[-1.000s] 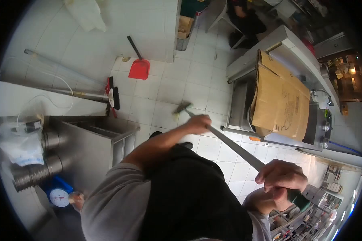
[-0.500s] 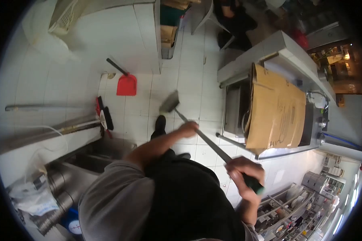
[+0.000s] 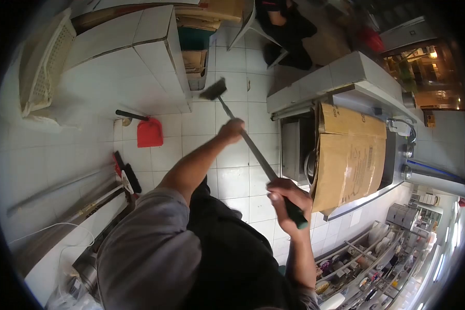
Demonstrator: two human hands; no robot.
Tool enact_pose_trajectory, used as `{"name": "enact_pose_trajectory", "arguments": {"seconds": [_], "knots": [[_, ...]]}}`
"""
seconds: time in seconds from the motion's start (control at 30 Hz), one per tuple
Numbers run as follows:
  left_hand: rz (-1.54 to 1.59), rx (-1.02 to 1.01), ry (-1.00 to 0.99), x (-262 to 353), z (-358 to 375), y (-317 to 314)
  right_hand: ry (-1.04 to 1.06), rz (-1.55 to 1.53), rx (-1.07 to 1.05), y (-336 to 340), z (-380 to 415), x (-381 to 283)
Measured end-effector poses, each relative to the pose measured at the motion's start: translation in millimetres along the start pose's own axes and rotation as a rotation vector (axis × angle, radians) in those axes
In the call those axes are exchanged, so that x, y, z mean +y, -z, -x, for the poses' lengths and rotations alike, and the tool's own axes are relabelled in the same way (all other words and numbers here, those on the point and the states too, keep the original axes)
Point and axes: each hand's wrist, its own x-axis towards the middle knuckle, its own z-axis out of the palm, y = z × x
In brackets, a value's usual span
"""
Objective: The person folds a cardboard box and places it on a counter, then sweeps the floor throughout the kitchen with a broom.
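Note:
A broom with a grey handle [image 3: 258, 156] runs slantwise in front of me, its dark head [image 3: 214, 90] near the white tiled floor [image 3: 231, 182]. My left hand [image 3: 231, 130] is closed round the handle's lower part, not far from the head. Near the green-tipped top end, my right hand [image 3: 290, 202] wraps round the handle. To the left, a red dustpan [image 3: 150, 133] with a black handle lies by the tiled wall.
A flattened cardboard sheet [image 3: 352, 157] covers part of the metal counter [image 3: 392, 155] on the right. Bins with cardboard [image 3: 194, 62] stand ahead. A seated person [image 3: 287, 31] is at the top. Brushes [image 3: 130, 178] are at left, shelves with dishes [image 3: 369, 258] at lower right.
The broom head has moved forward, away from my body, and both hands have moved with the handle, still gripping it. The view has shifted, so the dustpan appears lower and further left.

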Motion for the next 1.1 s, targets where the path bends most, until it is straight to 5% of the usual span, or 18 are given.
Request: {"name": "enact_pose_trajectory", "arguments": {"seconds": [0.13,0.23,0.3,0.43,0.5,0.6,0.67,0.73,0.93,1.1], "knots": [[0.115,-0.313,-0.027,91,54,-59,-0.208,-0.112,0.155,42,28,-45],[0.241,-0.349,-0.192,145,104,-90,-0.113,-0.183,0.153,78,54,-74],[0.126,-0.461,-0.286,186,117,-57,0.047,-0.148,0.102,93,65,-90],[0.187,-0.201,-0.342,215,84,-45,0.309,-0.139,0.21,117,93,-96],[0.268,-0.014,-0.235,221,46,-37,0.148,-0.088,0.311,110,107,-69],[-0.009,0.036,-0.113,172,-4,-78,0.029,-0.004,0.381,74,105,41],[-0.288,-0.233,0.014,135,-12,-113,0.039,-0.086,0.398,42,125,132],[-0.386,-0.368,0.014,144,5,-135,-0.01,-0.075,0.376,38,169,155],[-0.155,-0.684,-0.395,218,132,-282,-0.386,-0.066,0.486,110,345,45],[0.117,-0.916,-0.749,361,262,-283,-0.465,-0.029,0.62,147,428,-61]]}}
